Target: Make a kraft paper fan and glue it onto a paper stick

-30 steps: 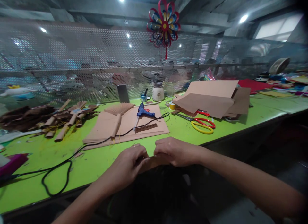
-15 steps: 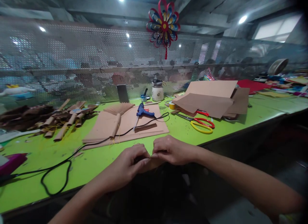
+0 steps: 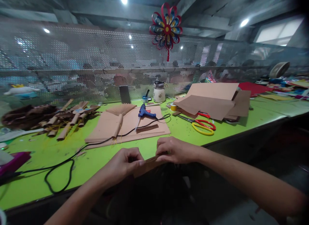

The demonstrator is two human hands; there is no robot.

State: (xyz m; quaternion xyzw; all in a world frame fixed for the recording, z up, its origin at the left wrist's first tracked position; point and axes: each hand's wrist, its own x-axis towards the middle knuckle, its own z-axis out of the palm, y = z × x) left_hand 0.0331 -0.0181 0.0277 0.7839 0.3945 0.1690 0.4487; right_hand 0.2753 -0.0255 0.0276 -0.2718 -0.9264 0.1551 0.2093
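Observation:
A narrow folded strip of brown paper (image 3: 150,164) spans the gap between my hands at the table's front edge. My left hand (image 3: 126,162) pinches its left end between thumb and fingers. At the other end, my right hand (image 3: 175,151) grips it with curled fingers. Beyond them lies a stack of tan paper sheets (image 3: 154,133), bearing a pleated paper fan with a rolled handle (image 3: 117,125), a blue glue gun (image 3: 146,112) and a small folded brown strip (image 3: 147,128).
Scissors with red and yellow handles (image 3: 204,126) lie right of the stack, before large brown sheets (image 3: 207,105). A black cord (image 3: 72,157) loops across the left. Rolled paper pieces (image 3: 65,130) lie further left. A bottle (image 3: 159,92) and a dark upright phone-like slab (image 3: 125,94) stand behind.
My hands have moved apart, the left one shifting left, and more of the folded strip shows between them. The view has shifted slightly.

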